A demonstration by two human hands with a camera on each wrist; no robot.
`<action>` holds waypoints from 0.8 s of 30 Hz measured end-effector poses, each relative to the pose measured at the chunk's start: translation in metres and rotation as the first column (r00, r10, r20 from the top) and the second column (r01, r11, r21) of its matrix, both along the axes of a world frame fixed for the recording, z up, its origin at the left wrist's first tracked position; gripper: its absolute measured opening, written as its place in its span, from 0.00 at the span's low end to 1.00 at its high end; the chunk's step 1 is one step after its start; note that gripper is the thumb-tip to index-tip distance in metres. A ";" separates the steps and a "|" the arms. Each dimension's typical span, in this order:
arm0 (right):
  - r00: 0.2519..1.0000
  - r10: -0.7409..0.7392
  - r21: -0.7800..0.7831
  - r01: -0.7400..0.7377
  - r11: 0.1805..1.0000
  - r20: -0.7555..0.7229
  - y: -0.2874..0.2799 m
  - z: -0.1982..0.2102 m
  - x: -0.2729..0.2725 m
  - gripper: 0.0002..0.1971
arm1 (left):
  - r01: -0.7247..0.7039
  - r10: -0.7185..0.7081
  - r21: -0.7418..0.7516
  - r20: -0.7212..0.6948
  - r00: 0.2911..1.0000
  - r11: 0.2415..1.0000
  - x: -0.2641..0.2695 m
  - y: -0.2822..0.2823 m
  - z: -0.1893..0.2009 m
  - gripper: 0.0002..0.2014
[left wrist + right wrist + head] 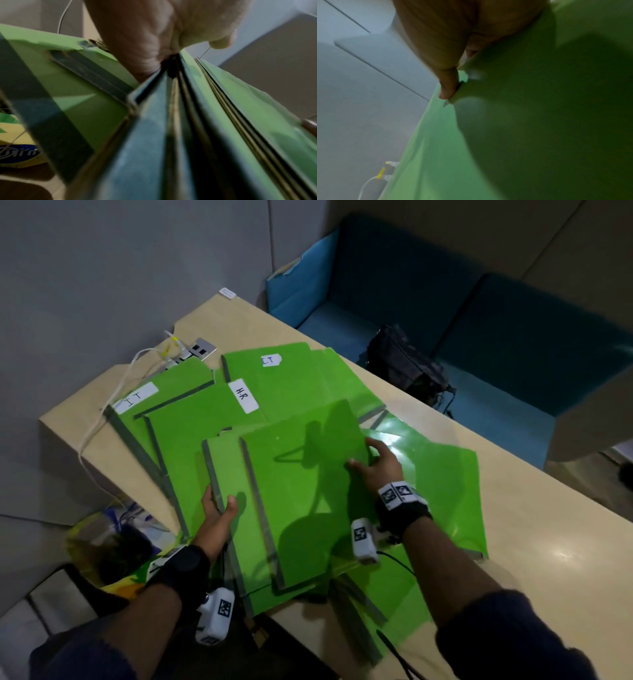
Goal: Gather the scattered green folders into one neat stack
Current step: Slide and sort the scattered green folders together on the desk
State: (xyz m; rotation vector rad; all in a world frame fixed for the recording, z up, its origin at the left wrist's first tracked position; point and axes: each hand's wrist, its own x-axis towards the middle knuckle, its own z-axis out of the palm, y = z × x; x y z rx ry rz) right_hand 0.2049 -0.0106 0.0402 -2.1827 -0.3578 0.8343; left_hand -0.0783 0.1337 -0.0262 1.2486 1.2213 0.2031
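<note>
- L hand (217, 513) grips spine edge of top green folders (294, 491), thumb over.
- R hand (378, 463) grasps their opp edge.
- Other folders (191, 419) fanned under them on tabletop (548, 546), labelled IT, H.R.

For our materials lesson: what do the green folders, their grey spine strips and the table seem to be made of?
Green folders: probably thin card, matte; the one lying at the right shows glare, so perhaps plastic or laminated.
Grey spine strips: dull grey bands along the edges, likely tape or cloth binding.
Table: pale beige, smooth, faintly reflective, probably laminate over board.
</note>
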 end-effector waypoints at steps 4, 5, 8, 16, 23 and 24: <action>0.995 0.095 -0.048 -0.095 0.994 0.007 0.027 -0.021 -0.027 0.34 | 0.045 -0.045 0.002 -0.002 0.999 0.999 -0.006 0.003 -0.007 0.48; 0.985 0.172 -0.084 -0.169 0.982 0.024 0.030 -0.027 -0.032 0.33 | 0.064 -0.064 0.011 -0.019 0.998 0.998 -0.007 0.003 -0.007 0.53; 0.906 0.394 -0.335 -0.327 0.884 0.156 0.026 -0.040 -0.026 0.30 | 0.090 -0.085 0.066 -0.077 0.993 0.994 -0.008 0.001 -0.011 0.51; 0.914 0.291 -0.602 -0.067 0.795 0.283 -0.059 -0.050 0.029 0.42 | 0.119 -0.106 0.102 -0.123 0.987 0.988 -0.006 0.002 -0.011 0.49; 0.998 0.036 -0.490 -0.010 0.872 0.044 -0.084 -0.046 0.045 0.49 | 0.120 -0.106 0.135 -0.105 0.989 0.984 -0.005 0.004 -0.012 0.47; 1.000 0.019 -0.487 -0.011 0.873 0.012 -0.085 -0.045 0.048 0.51 | 0.118 -0.104 0.142 -0.102 0.989 0.983 -0.005 0.004 -0.011 0.46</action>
